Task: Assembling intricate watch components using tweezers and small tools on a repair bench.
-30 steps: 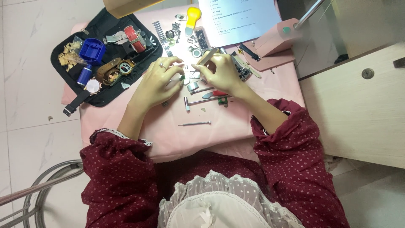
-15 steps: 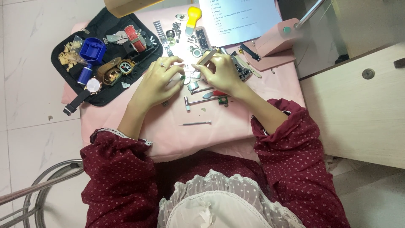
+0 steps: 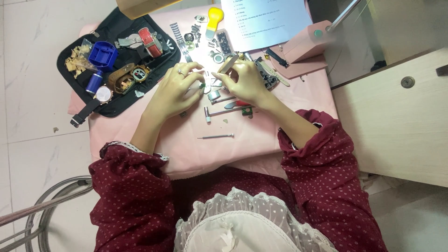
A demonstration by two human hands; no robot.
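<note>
- Left hand (image 3: 173, 91) rests on the pink cloth of the table (image 3: 154, 140), fingers (image 3: 193, 74) curled narrow, tips pinched near a small dark part; what exactly they grip is too small to tell.
- Right hand (image 3: 245, 81) just beside the left, fingers closed around a slim grey tool (image 3: 229, 64) that tilts up and away from the body.
- Both hands meet over the bright middle of the table, where small metal watch parts (image 3: 212, 95) lie scattered.
- Small hammer (image 3: 224, 111) lies flat just below the hands; a thin pin tool (image 3: 215, 136) sits apart, nearer the body.
- Black tool mat (image 3: 116, 28) to the left holds a blue round case holder (image 3: 103, 52), a red-strapped watch (image 3: 150, 41), a brown-strapped watch (image 3: 128, 77) and a white-faced watch (image 3: 100, 95) on a black strap.
- Yellow-handled tool (image 3: 213, 17) at the far edge, metal bracelet links (image 3: 179, 35) beside it.
- White sheet of paper (image 3: 266, 21) at upper right, a pink lamp base (image 3: 303, 44) touching its lower corner.
- Dark red dotted sleeves cover both forearms.
</note>
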